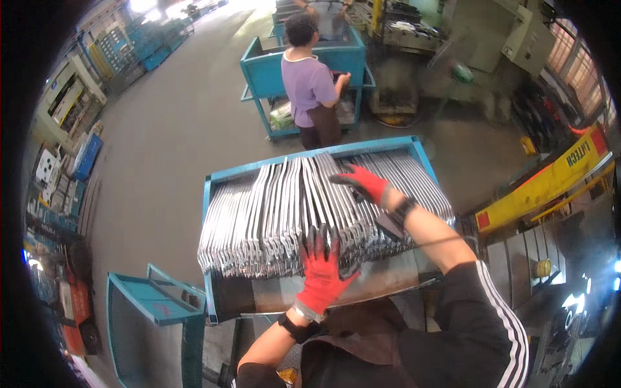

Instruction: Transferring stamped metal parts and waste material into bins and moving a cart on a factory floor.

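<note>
Metal plates (278, 200): silvery, thin, packed on edge | left hand (321, 275): fingers spread | right hand (367, 183): grip unclear

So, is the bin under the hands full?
Partly full: the bin holds packed metal strips, but its floor shows along the near side.

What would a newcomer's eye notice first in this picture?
Probably the dense row of metal plates in the blue-rimmed bin, at the centre. Next, the red-gloved left hand at their near edge and right hand farther right. Beyond the bin, a person in purple stands by a blue cart.
</note>
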### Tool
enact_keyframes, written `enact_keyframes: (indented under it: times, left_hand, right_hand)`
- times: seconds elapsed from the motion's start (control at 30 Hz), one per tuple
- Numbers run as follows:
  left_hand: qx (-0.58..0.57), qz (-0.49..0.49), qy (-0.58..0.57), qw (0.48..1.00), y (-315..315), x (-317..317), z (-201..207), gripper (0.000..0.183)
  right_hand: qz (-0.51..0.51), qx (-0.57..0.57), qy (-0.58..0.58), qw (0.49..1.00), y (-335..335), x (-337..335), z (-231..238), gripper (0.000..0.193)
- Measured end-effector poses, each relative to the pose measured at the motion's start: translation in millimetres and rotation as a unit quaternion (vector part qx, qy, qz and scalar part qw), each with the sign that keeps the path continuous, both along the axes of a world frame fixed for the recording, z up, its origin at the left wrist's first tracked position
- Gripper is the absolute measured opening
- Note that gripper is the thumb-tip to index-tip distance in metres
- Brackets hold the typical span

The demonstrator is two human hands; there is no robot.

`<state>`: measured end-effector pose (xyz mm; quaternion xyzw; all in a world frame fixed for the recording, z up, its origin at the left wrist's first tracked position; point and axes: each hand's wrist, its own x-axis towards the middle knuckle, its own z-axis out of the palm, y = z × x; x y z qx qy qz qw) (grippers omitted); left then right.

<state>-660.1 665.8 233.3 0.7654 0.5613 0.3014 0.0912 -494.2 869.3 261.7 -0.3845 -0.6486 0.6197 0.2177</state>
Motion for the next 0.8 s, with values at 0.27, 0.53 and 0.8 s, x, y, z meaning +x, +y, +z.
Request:
enact_keyframes:
  times: [0.27,0.53,0.8]
  left_hand:
    - [-0.032,-0.012,0.107,0.994,5,37,-35,0.079]
    - [0.026,0.073,0.222,0.972,36,-10,-20,0.075]
    - [-0.09,-0.033,0.135,0.986,35,-24,12,0.097]
  right_hand:
    - [-0.196,-0.281,0.316,0.884,-61,78,-128,0.042]
    - [-0.23,0.051,0.058,0.97,-76,-28,-94,0.064]
    - [-0.156,0.032,0.024,0.987,-77,-8,-79,0.071]
